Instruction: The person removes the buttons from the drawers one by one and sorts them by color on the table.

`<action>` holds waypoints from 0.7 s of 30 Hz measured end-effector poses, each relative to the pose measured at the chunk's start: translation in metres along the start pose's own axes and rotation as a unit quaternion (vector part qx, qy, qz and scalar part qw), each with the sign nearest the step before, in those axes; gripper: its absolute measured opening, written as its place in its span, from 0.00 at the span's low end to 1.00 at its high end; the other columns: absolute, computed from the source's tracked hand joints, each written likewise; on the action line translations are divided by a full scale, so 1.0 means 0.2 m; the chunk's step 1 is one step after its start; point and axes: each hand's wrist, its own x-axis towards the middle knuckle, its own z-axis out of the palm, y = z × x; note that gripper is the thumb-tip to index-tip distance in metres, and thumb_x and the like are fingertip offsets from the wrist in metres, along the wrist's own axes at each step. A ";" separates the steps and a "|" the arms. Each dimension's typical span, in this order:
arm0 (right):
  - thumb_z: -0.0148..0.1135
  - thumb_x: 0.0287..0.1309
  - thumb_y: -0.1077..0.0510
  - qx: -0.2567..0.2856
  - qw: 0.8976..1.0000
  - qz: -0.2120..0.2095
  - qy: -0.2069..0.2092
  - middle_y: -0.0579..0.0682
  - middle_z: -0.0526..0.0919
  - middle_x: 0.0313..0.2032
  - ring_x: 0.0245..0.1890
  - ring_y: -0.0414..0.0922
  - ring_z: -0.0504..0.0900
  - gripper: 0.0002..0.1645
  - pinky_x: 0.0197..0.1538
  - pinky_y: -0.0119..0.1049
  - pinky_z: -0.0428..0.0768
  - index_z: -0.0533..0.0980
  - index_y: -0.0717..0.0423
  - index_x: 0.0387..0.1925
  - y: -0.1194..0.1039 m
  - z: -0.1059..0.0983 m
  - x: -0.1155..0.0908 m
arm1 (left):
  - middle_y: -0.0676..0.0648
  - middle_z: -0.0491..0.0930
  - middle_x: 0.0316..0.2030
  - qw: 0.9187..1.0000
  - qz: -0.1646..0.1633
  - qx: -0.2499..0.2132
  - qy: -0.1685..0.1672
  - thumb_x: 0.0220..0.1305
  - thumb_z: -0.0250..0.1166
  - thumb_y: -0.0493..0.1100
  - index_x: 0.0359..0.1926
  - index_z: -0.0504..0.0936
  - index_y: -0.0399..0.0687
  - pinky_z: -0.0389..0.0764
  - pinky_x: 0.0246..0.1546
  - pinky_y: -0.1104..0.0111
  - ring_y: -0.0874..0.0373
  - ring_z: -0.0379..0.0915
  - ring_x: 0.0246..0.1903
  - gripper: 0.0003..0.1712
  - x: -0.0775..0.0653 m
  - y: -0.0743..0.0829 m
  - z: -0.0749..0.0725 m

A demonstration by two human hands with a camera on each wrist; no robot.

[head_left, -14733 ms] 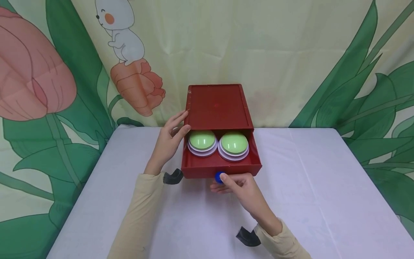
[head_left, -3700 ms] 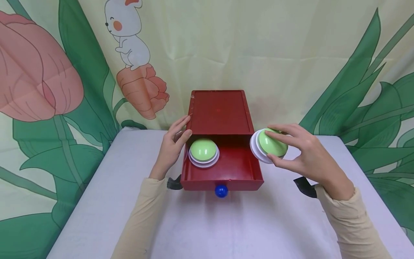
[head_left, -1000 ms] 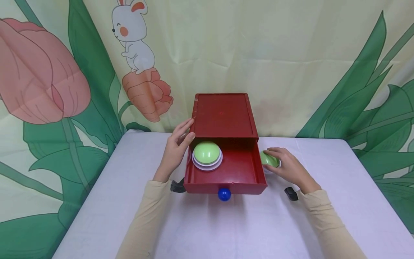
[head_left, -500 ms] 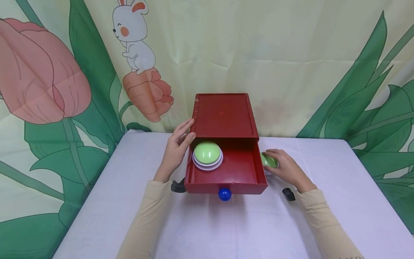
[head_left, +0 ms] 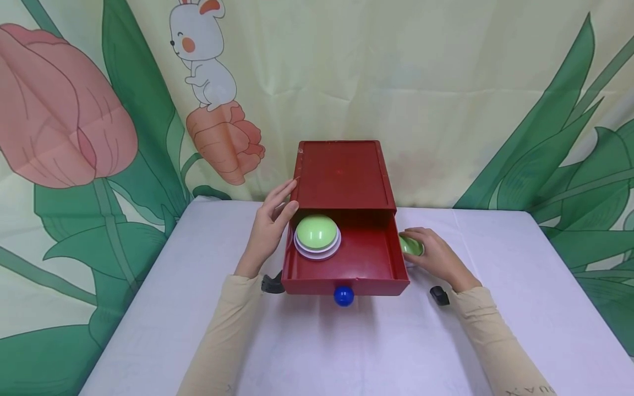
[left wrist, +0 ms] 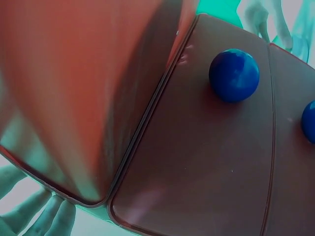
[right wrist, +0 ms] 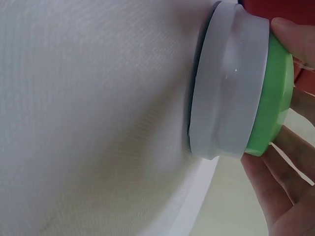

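Cream backdrop (head_left: 376, 71), printed white rabbit (head_left: 214, 80) atop orange carrot (head_left: 220, 140), pink tulip (head_left: 64, 110), green leaves (head_left: 535, 132), white-covered table (head_left: 396, 352)

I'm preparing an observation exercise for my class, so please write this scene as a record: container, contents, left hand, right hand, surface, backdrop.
Container: red box, drawer open, blue knob in front
Contents: one green-topped round piece, left side of drawer
Left hand: touches box's left side
Right hand: holds second green-topped piece, right of drawer
Surface: white cloth
Backdrop: printed rabbit on carrot

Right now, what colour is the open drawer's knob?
The knob is blue; the head view shows it best.
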 end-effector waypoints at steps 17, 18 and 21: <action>0.70 0.54 0.62 -0.020 0.999 -0.033 0.008 0.66 0.73 0.61 0.62 0.64 0.69 0.29 0.60 0.63 0.73 0.76 0.65 0.59 -0.08 -0.07 0.01 | 0.43 0.60 0.73 1.000 0.004 -0.005 0.002 0.73 0.56 0.37 0.72 0.66 0.40 0.65 0.70 0.55 0.50 0.63 0.69 0.28 0.00 -0.02 0.00; 0.70 0.55 0.62 -0.022 0.999 -0.037 0.011 0.66 0.73 0.61 0.63 0.64 0.69 0.29 0.61 0.63 0.72 0.75 0.65 0.59 -0.10 -0.08 0.02 | 0.43 0.60 0.73 1.000 0.004 -0.004 0.002 0.73 0.56 0.37 0.72 0.66 0.40 0.65 0.70 0.55 0.50 0.62 0.69 0.28 0.00 -0.02 0.00; 0.69 0.56 0.62 -0.027 0.998 -0.046 0.019 0.65 0.73 0.62 0.64 0.63 0.68 0.29 0.62 0.62 0.71 0.75 0.64 0.60 -0.14 -0.12 0.02 | 0.43 0.60 0.73 1.000 0.002 -0.003 0.002 0.73 0.56 0.37 0.72 0.66 0.40 0.65 0.69 0.55 0.50 0.61 0.70 0.28 0.00 -0.01 0.00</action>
